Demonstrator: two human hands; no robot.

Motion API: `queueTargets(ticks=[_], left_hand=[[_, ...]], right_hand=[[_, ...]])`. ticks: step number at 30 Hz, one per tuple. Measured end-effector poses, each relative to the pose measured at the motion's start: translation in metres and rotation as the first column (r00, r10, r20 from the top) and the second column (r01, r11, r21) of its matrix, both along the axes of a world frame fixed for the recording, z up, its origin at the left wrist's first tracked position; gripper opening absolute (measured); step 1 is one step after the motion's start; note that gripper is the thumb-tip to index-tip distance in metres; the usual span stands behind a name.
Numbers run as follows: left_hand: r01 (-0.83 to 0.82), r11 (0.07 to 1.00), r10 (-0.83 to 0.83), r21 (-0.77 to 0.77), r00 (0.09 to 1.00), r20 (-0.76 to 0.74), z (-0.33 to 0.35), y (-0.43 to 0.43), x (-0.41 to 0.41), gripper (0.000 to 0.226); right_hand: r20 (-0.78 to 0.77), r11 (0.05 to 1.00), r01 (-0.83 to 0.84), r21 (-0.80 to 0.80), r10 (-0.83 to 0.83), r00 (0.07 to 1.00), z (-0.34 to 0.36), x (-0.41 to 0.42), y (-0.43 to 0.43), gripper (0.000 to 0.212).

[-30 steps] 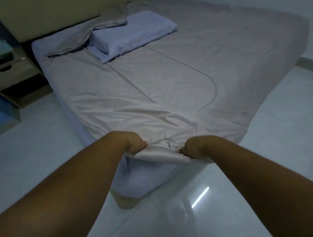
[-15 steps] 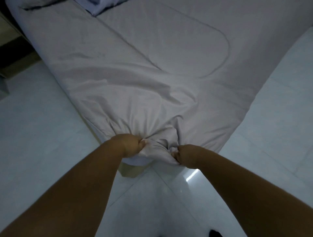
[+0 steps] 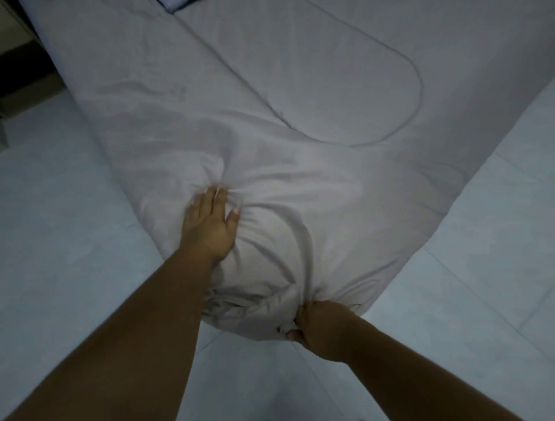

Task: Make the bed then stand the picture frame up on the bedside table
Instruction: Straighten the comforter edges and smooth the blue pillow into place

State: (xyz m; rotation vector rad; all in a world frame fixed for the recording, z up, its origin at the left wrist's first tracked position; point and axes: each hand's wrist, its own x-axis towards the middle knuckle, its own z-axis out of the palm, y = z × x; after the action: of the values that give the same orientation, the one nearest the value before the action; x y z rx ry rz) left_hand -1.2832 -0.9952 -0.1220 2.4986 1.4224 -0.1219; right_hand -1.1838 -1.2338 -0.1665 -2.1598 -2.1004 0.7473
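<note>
We stand at the corner of the bed [image 3: 300,90] and look down. Our left hand [image 3: 210,222] lies flat with fingers spread out, pressing on the grey sheet [image 3: 315,186]. Our right hand [image 3: 318,327] squeezes a bunch of the sheet at the bed's corner, down by the shiny tile floor [image 3: 465,285]. A bit of blue pillow [image 3: 177,3] peeks in at the top. We see no words anywhere.

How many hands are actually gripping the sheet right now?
1. The right hand clutches bunched sheet at the bed's near corner; the left hand lies flat on top, fingers extended, pressing down.
</note>
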Motion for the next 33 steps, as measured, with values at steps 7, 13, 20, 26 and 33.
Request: queueTargets(ticks=[7, 13, 20, 26, 33], left_hand=[[0.016, 1.0, -0.015, 0.008, 0.999, -0.037, -0.011, 0.004, -0.002, 0.06], [0.023, 0.999, -0.021, 0.033, 0.999, -0.043, -0.02, 0.005, -0.001, 0.068], [0.009, 1.0, -0.01, -0.011, 0.997, -0.083, -0.025, 0.009, -0.002, 0.074], [0.035, 0.999, -0.034, 0.031, 0.999, -0.031, -0.029, 0.008, -0.006, 0.084], [0.035, 0.999, -0.034, 0.019, 0.998, -0.055, -0.032, 0.001, -0.06, 0.089]], right_hand=[[-0.23, 1.0, -0.019, -0.001, 0.018, 0.973, 0.029, 0.047, 0.03, 0.044], [-0.181, 0.842, 0.306, 0.445, -0.25, 0.951, 0.051, 0.06, 0.117, 0.047], [0.006, 0.838, 0.362, 0.409, -0.399, 0.917, 0.014, 0.07, 0.159, 0.064], [0.016, 0.464, 0.851, 0.246, -0.88, 0.475, 0.015, 0.154, 0.13, 0.068], [-0.024, 0.854, 0.432, 0.29, -0.445, 0.895, 0.034, 0.106, 0.2, 0.058]])
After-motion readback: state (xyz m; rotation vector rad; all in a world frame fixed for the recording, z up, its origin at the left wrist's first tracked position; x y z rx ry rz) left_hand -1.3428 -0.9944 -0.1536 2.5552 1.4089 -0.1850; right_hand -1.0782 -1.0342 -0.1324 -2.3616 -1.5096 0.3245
